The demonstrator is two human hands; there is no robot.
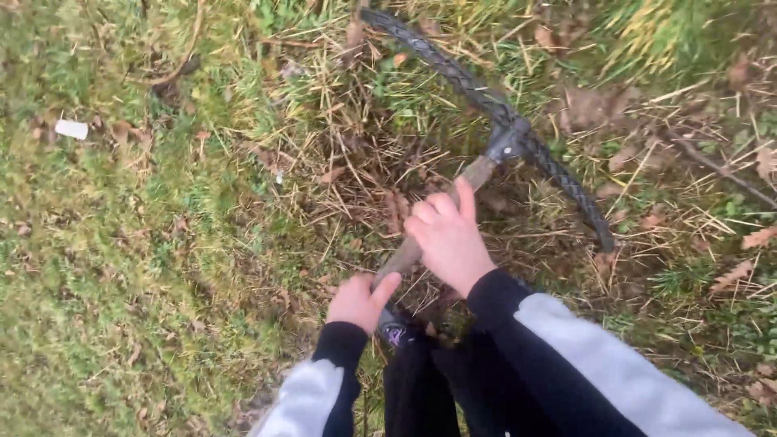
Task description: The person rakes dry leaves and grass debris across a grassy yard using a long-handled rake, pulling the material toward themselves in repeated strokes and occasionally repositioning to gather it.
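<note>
The ground was mossy green grass (121, 267) strewn with dry straw and brown leaves, a small white scrap (71, 129) lying far off. A long, curved dark metal pickaxe head (494, 113) on a worn brown wooden handle (441, 218) hung just above the straw. The left hand (360, 301) wrapped the handle's lower end and the right hand (447, 236) gripped higher, fingers curled tight around it.

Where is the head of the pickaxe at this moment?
In the head view, the dark pickaxe head lies upper right of centre on dry grass, beyond the right hand and left hand gripping the wooden handle.
</note>
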